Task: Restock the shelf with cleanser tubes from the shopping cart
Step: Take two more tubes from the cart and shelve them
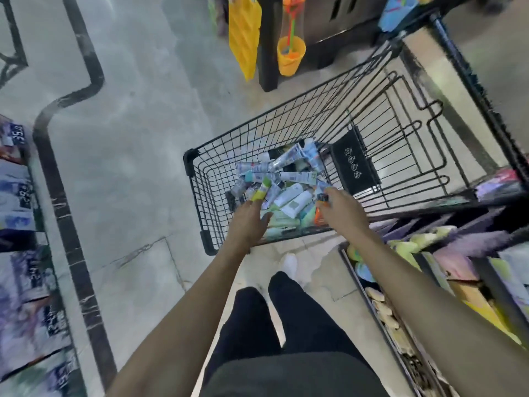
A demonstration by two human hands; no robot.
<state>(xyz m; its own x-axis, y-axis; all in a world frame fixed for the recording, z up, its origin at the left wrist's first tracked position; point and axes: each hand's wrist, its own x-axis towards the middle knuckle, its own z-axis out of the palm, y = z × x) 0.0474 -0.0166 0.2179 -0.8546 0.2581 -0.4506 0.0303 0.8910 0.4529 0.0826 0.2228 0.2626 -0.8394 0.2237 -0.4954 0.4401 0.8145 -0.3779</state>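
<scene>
A black wire shopping cart stands in front of me with a heap of several cleanser tubes in its basket. Both my arms reach down into it. My left hand grips a tube with a yellow-green end that sticks up past the fingers. My right hand holds an orange tube with a dark cap. White, mint and blue tubes lie between and beyond the two hands. The shelf on the right carries blurred pastel packs.
A shelf with price tags runs along the left edge. Ahead hang a yellow mat and an orange bucket toy on a black post. My dark trousers and a white shoe stand just behind the cart on the pale floor.
</scene>
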